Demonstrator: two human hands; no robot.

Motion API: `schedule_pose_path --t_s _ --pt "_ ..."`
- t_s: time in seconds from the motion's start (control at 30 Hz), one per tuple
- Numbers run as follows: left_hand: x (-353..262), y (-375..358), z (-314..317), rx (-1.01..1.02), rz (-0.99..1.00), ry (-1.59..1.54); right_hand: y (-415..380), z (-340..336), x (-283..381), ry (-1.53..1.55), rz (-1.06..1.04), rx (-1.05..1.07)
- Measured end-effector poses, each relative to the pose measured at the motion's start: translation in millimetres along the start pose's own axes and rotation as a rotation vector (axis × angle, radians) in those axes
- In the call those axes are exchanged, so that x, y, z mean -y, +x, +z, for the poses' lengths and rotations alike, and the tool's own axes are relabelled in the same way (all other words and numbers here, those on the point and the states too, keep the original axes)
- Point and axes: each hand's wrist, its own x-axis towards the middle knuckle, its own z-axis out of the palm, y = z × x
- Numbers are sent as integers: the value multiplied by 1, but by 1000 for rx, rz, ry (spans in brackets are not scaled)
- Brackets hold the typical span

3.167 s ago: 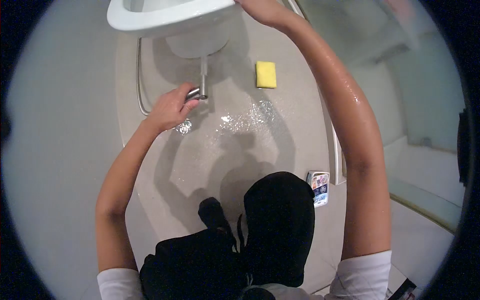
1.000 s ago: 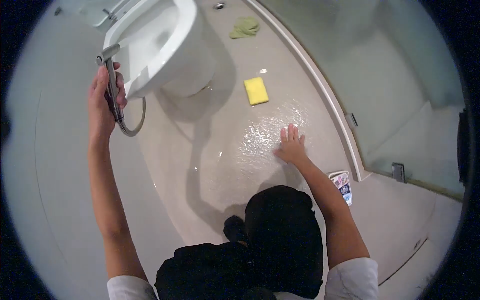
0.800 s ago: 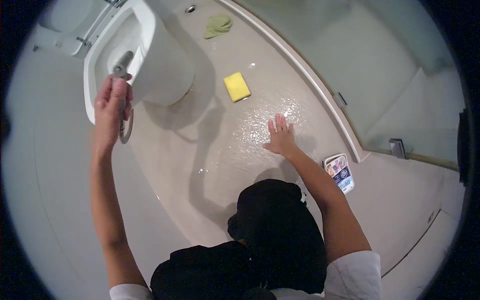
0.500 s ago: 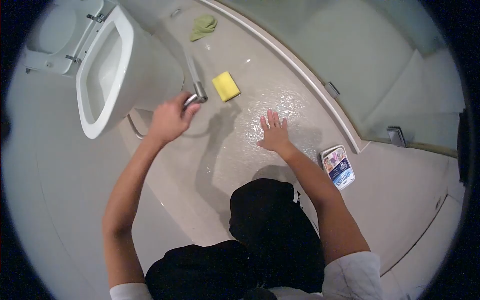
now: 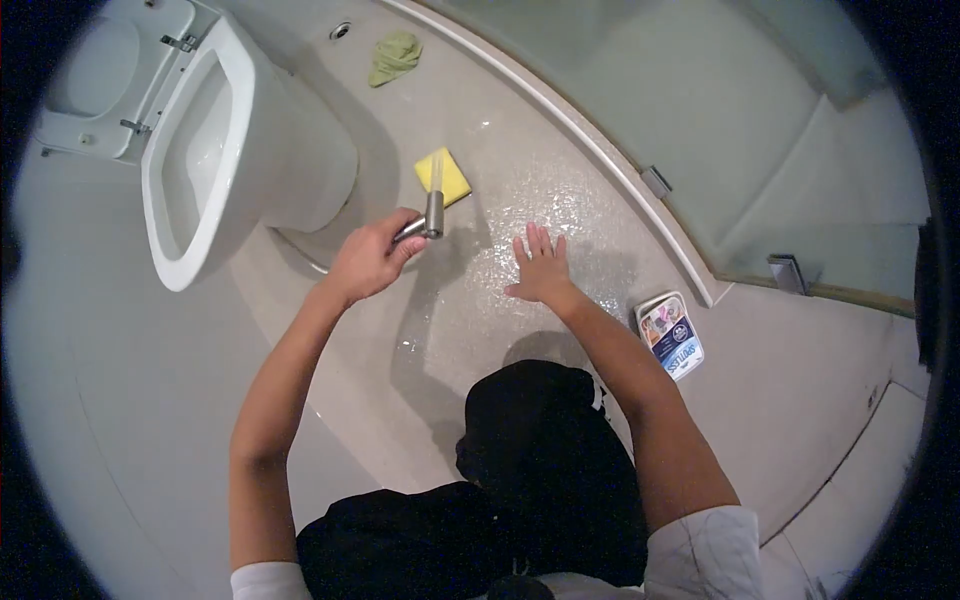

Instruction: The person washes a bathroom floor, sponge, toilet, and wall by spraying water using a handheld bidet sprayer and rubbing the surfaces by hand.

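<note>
My left hand (image 5: 372, 262) is closed around the handle of a metal bidet sprayer (image 5: 434, 216). A clear stream of water leaves the sprayer's head and crosses in front of a yellow sponge (image 5: 456, 181) on the floor. To the right, my right hand (image 5: 541, 270) is open, palm down with fingers spread, over the wet, rippled part of the floor (image 5: 540, 200). A plastic tub with a "Spotless" label (image 5: 672, 335) rests beside my right forearm.
A white toilet (image 5: 250, 185) with raised lid stands at the left, the sprayer's hose (image 5: 300, 252) running by its base. Near the back lie a crumpled green cloth (image 5: 396, 58) and a floor drain (image 5: 341, 31). A raised curb (image 5: 600, 150) and glass shower panels (image 5: 720, 130) bound the right.
My left hand has moved right with the sprayer, so its stream now overlaps the sponge. My right hand stays spread in nearly the same place. The whole view has shifted slightly.
</note>
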Motion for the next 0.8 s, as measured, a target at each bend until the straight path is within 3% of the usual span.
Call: schedule_pose_path --t_s 0.07,0.2,0.5,0.67,0.73,0.8 --pt "-3 0 7 66 57 -48 1 7 -2 -4 -29 -97" --pt "3 2 25 122 33 -42 1 9 -1 -10 -18 -115" --pt "10 -11 67 274 233 67 -4 8 0 -20 -10 -125" --pt "21 -10 81 158 152 21 -11 6 -7 92 -7 -164" --pt "30 -6 78 129 153 -2 -11 9 -16 280 -52 -227" --pt "42 -4 81 52 116 -106 -45 7 -32 259 21 -321"
